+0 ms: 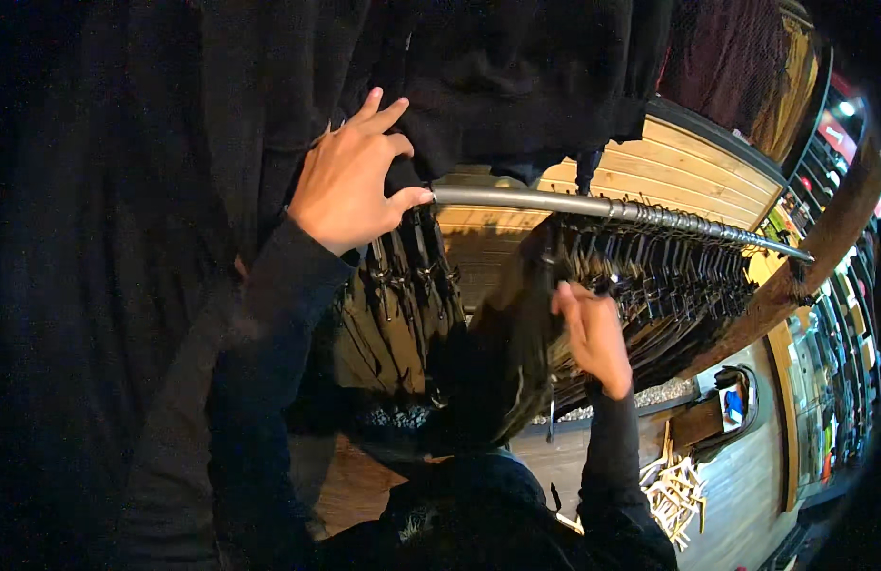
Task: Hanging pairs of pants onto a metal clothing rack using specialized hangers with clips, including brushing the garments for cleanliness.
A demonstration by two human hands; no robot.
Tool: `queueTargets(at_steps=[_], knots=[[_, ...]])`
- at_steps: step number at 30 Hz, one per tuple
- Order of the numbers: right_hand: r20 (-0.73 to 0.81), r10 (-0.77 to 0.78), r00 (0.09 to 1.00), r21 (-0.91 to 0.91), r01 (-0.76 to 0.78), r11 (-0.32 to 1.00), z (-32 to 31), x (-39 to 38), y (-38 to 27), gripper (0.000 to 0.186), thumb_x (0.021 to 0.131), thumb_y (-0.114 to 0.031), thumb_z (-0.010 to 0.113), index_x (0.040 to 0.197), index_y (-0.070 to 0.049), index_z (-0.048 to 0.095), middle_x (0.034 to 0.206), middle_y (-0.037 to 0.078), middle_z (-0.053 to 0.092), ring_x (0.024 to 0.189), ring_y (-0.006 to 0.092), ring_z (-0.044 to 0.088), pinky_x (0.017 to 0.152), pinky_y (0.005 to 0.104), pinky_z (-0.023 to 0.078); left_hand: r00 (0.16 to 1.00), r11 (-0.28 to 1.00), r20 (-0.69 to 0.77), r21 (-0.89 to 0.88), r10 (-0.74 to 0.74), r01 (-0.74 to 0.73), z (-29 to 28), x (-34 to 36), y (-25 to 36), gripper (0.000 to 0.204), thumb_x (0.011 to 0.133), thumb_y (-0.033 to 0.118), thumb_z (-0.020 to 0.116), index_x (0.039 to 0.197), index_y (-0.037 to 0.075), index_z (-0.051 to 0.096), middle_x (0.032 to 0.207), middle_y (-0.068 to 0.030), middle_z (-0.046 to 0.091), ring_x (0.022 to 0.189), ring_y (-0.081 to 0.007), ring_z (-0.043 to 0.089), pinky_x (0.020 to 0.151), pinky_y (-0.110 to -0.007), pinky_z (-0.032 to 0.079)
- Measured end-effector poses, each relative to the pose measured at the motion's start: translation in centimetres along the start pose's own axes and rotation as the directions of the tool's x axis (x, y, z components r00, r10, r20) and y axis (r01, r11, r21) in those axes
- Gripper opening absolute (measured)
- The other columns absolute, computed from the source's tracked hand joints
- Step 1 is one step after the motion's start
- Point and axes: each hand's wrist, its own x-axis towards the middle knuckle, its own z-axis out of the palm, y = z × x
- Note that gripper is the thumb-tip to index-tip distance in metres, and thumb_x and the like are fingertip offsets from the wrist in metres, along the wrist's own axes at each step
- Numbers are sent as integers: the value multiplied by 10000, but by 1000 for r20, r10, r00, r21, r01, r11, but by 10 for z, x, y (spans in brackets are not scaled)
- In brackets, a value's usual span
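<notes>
My left hand (355, 181) is open at the left end of a grey metal rail (535, 200), its fingers spread in front of dark hanging clothes and its thumb touching the rail. Below it, several olive garments (397, 333) hang from clip hangers. Lower right of the rail's middle, my right hand (595, 335) is curled, somewhat blurred, at the upper edge of a dark garment (521, 352). Its fingers appear closed on that garment near the hanger clip; the exact grip is partly hidden. Beside it, many black hangers (673, 266) crowd the rail's right part.
Black clothes (497, 76) hang above the rail, before a wooden plank panel (688, 157). A brown post (821, 247) stands at the rail's right end. Lower right, pale wooden hangers (676, 495) lie heaped near a dark bin (735, 409). Stocked shelves (840, 352) line the far right.
</notes>
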Motion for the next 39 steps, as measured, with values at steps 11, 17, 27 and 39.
queueTargets(at_steps=[11, 17, 27, 39], knots=[[124, -109, 986, 202, 82, 976, 103, 44, 0, 359, 1031, -159, 470, 776, 67, 582, 743, 253, 578, 683, 462, 556, 606, 447, 449, 1000, 997, 7, -73, -20, 20, 10, 8, -15, 366, 730, 244, 849, 966, 6, 701, 1503, -162, 460, 1450, -343, 341, 1080, -546, 409], [20, -71, 997, -7, 72, 997, 97, 90, 49, 308, 990, -136, 514, 772, 74, 569, 806, 314, 575, 808, 498, 579, 641, 525, 455, 999, 999, 27, -23, -30, 31, 15, 5, -12, 350, 728, 232, 846, 955, 4, 707, 1529, -149, 429, 1469, -325, 306, 1081, -531, 411], [186, 17, 982, -196, 20, 980, 117, 114, 112, 135, 890, -72, 535, 956, 17, 611, 849, 292, 630, 858, 514, 584, 723, 558, 464, 999, 999, 27, -14, -29, 30, 20, -1, -13, 324, 716, 209, 851, 939, 13, 722, 1539, -130, 418, 1470, -310, 310, 1059, -556, 423], [276, 145, 950, 311, -231, 922, 182, 115, 148, 652, 926, -141, 586, 1467, 102, 315, 1157, 235, 644, 1079, 246, 600, 916, 347, 469, 994, 995, 48, -18, -94, 95, 21, 10, -8, 321, 681, 225, 868, 912, 51, 730, 1552, -76, 413, 1476, -298, 300, 1151, -626, 261]])
